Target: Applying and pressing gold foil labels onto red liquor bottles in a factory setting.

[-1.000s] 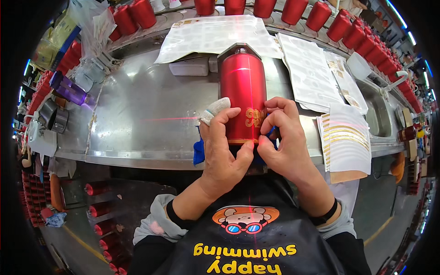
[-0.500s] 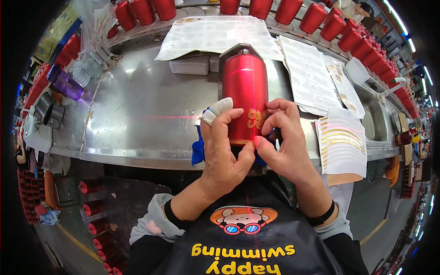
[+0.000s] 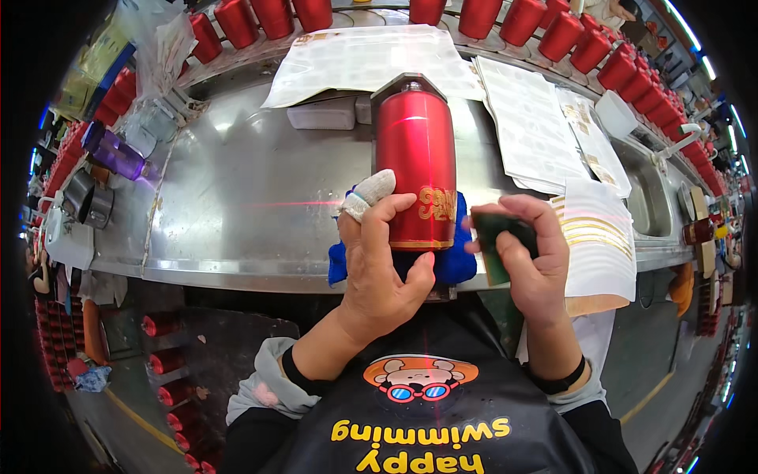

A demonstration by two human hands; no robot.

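A shiny red metal canister point(image 3: 416, 158) lies lengthwise in front of me, its far end at a dark angular metal holder point(image 3: 409, 80). It carries a gold decal point(image 3: 436, 203) and a gold band round its near end. My left hand point(image 3: 377, 261) grips the canister's near left side, thumb at its bottom edge. A white fabric cover point(image 3: 369, 195) sits on one of its fingers. To the right, apart from the canister, my right hand point(image 3: 533, 257) is closed on a dark green flat scraper point(image 3: 493, 245). A blue cloth point(image 3: 460, 261) lies under the canister.
Sheets of white decal paper point(image 3: 525, 130) lie on the steel bench point(image 3: 237, 197), with gold-striped strips point(image 3: 600, 245) near the sink point(image 3: 649, 197) at right. Red cups point(image 3: 480, 17) line a curved conveyor at the back. A purple bottle point(image 3: 118, 152) stands at left.
My right hand has come away from the canister to the right and now shows the green scraper. My left hand stays on the canister. The cups at the back have shifted right.
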